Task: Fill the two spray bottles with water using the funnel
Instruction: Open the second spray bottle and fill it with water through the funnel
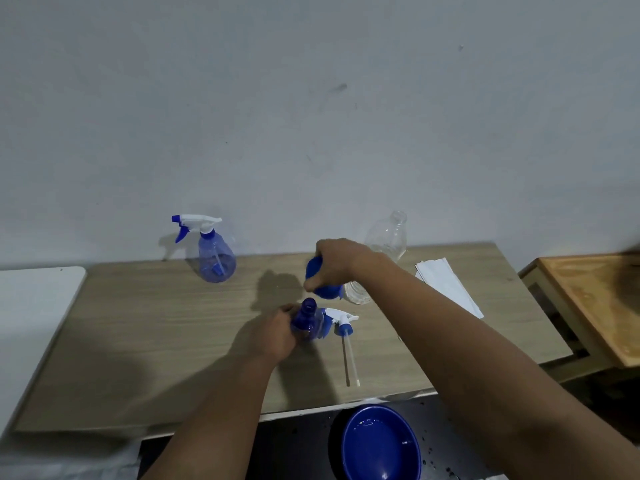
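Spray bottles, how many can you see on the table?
2. One spray bottle stands at the back left with its trigger top on. The other, open bottle is held in the left hand mid-table.

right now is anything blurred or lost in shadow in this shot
Head view: dim, soft light; the hands throw broad shadows across the table; the clear bottle nearly fades into the wall; wide-angle bend at the edges; top right corner smeared.

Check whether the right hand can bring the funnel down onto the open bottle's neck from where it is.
Probably yes. The right hand holds the blue funnel just above and behind the open bottle, which the left hand steadies. Nothing lies between them; the removed sprayer head lies beside the bottle.
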Action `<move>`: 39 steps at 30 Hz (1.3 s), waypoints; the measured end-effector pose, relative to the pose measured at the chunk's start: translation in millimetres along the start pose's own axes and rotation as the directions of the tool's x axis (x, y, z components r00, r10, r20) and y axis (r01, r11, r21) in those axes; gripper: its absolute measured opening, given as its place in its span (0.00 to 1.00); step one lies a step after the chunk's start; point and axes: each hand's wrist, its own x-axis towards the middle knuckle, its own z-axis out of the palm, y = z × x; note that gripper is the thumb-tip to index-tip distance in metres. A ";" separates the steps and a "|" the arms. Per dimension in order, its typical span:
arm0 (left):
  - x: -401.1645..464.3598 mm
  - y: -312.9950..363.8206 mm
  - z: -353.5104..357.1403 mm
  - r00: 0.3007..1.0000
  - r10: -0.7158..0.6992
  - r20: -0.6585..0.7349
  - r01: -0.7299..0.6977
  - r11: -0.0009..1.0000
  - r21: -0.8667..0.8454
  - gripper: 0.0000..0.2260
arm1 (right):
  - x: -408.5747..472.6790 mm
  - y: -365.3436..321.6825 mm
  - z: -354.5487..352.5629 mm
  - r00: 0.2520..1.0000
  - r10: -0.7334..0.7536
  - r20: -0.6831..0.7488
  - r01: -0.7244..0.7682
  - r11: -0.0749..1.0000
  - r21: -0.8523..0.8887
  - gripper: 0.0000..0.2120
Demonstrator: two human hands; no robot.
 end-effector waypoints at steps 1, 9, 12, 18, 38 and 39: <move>-0.5 0.9 -2.3 1.000 0.001 0.002 -0.001 1.000 0.011 0.20 | 0.3 5.2 -4.1 0.998 0.039 -0.043 -0.035 0.996 0.082 0.32; -4.5 -4.3 -15.6 0.998 0.055 -0.013 -0.054 0.996 0.071 0.22 | 27.7 30.4 63.4 0.951 0.296 -0.090 -0.086 0.532 0.842 0.37; -2.5 -9.3 -18.1 0.998 0.055 0.004 -0.056 0.996 0.063 0.23 | 44.6 32.2 106.0 0.939 0.330 -0.097 -0.065 0.445 0.893 0.44; -1.7 -16.4 -19.8 0.998 0.069 0.005 -0.070 0.997 0.030 0.26 | 73.1 29.2 149.9 0.901 0.397 -0.173 -0.028 0.453 0.891 0.36; -3.2 -13.8 -20.9 0.998 0.062 0.005 -0.062 0.998 -0.001 0.25 | 53.1 24.9 144.9 0.899 0.295 -0.325 -0.170 0.916 0.363 0.18; -4.2 -12.5 -21.2 0.998 0.062 -0.003 -0.062 0.998 -0.003 0.25 | 43.0 29.3 148.0 0.893 0.306 -0.330 -0.176 0.912 0.370 0.17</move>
